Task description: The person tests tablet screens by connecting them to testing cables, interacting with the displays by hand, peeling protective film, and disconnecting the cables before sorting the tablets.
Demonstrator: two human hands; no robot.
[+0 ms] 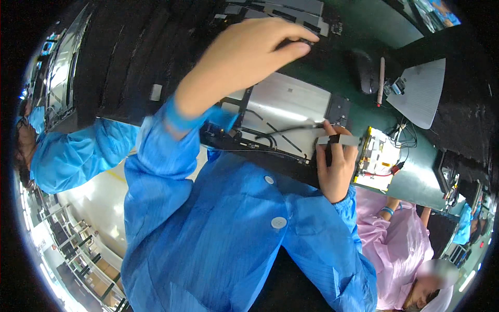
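Observation:
An opened flat device lies before me, with a bare silver metal panel (291, 101) and a black frame. Thin black cables (296, 128) cross its near part. Raised above its far left side is my left hand (254, 52), a blue band round its wrist. Its thumb and index finger are bent close together; anything between them is too small to make out. At the device's near right corner, my right hand (338, 169) grips a small black piece with a flat grey strip (347, 140). One cable ends by its index fingertip.
Right of the device lie a white and yellow pack (377, 158) with red and black leads, a dark mouse (362, 72), a pinkish stick (381, 78) and a pale fan-shaped panel (423, 93). People sit close on both sides, in a blue sleeve (78, 151) and a pink smock (395, 244).

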